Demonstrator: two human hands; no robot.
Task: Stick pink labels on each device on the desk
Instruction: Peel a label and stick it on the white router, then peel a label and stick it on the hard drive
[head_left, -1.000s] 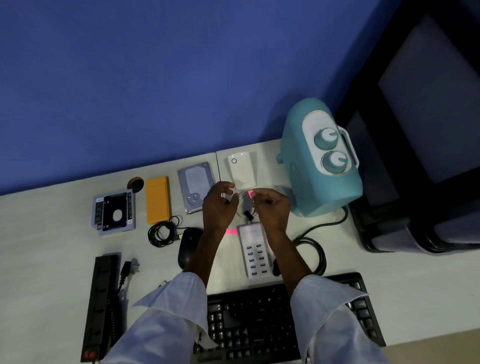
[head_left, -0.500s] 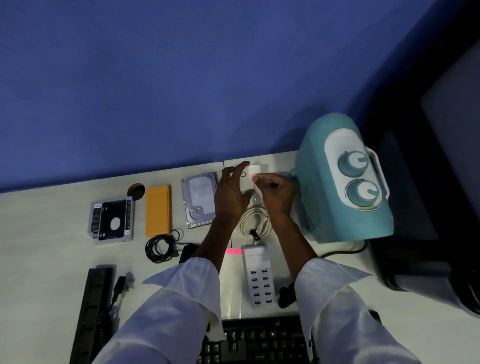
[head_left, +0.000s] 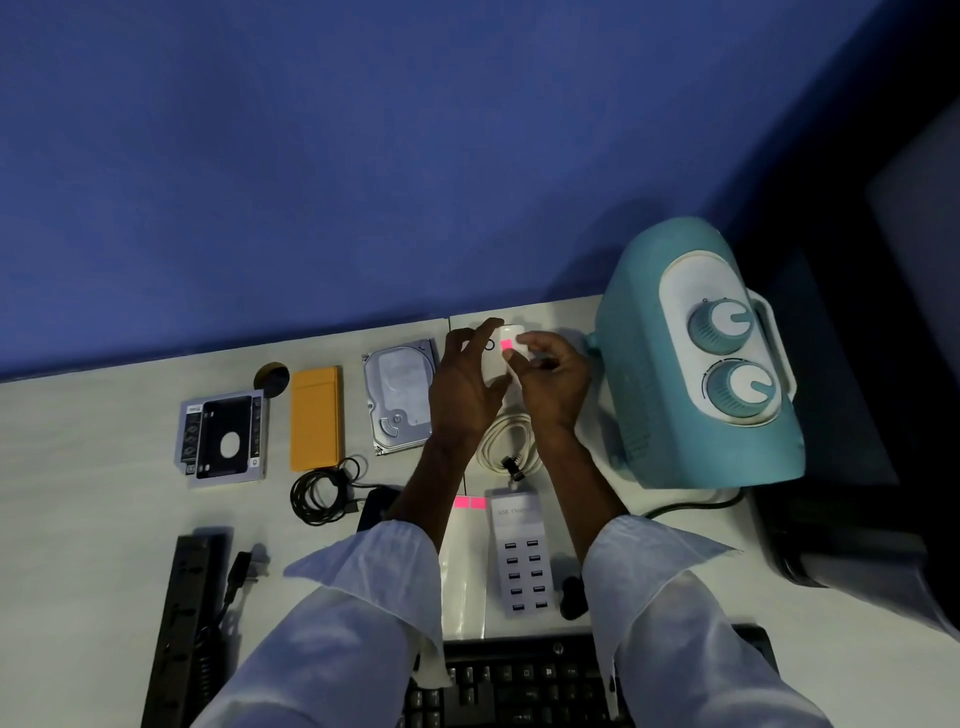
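Observation:
A small white device (head_left: 494, 370) lies at the back of the desk (head_left: 104, 493). A pink label (head_left: 506, 344) sits on its top face. My right hand (head_left: 551, 382) pinches the label's right edge with thumb and fingertips. My left hand (head_left: 461, 387) curls over the device's left side, index finger reaching its far end. Two more pink labels (head_left: 470, 502) lie on the desk beside a grey USB charger (head_left: 519, 558). A hard drive (head_left: 397, 400), an orange case (head_left: 315, 418) and a drive caddy (head_left: 223, 439) lie in a row to the left.
A teal appliance (head_left: 701, 364) with two knobs stands right of my hands. A coiled white cable (head_left: 506, 441) lies under my wrists. A black cable (head_left: 322, 493), mouse (head_left: 375, 506), power strip (head_left: 184, 623) and keyboard (head_left: 519, 686) are nearer me. Dark furniture (head_left: 857, 467) is right.
Both hands moved from above the charger back to the white device. The pink label, held in the air before, now lies on the device's top.

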